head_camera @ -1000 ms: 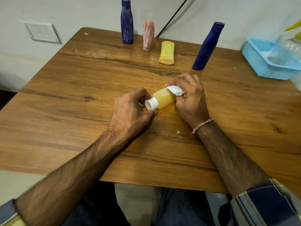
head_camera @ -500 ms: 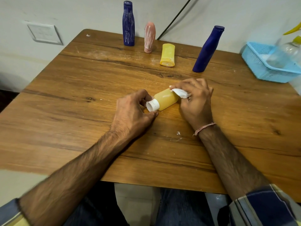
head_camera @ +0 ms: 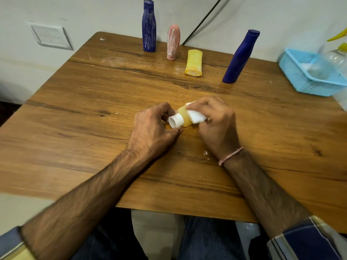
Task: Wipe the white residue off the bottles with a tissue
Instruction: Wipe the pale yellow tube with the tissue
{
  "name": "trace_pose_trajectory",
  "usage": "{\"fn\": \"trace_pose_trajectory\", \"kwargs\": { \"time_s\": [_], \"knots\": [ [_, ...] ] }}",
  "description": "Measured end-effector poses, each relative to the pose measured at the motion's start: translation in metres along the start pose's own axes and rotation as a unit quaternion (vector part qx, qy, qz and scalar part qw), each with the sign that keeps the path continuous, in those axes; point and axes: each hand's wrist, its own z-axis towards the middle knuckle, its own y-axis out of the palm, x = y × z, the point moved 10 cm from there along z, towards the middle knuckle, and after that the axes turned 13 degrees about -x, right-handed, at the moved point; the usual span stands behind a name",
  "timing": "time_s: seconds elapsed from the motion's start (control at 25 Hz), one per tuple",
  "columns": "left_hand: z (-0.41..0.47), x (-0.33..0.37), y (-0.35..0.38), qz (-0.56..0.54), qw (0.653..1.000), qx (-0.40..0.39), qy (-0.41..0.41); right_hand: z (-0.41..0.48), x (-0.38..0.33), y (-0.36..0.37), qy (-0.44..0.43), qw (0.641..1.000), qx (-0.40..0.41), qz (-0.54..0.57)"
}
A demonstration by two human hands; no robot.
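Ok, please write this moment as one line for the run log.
step: wipe | left hand: holds small yellow plastic bottle at its white cap | right hand: presses folded white tissue on bottle body

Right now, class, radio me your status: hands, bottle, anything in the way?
Left hand grips yellow bottle at its white cap. Right hand presses tissue on its body. Streaked blue bottle and pink bottle far off, not in the way.
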Motion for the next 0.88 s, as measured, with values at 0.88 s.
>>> {"fn": "trace_pose_trajectory", "kwargs": {
  "time_s": [0.88],
  "knots": [
    [0.002, 0.000, 0.001, 0.009, 1.000, 0.005, -0.002, 0.000, 0.015, -0.004, 0.007, 1.000, -0.013, 0.000]
  ]
}}
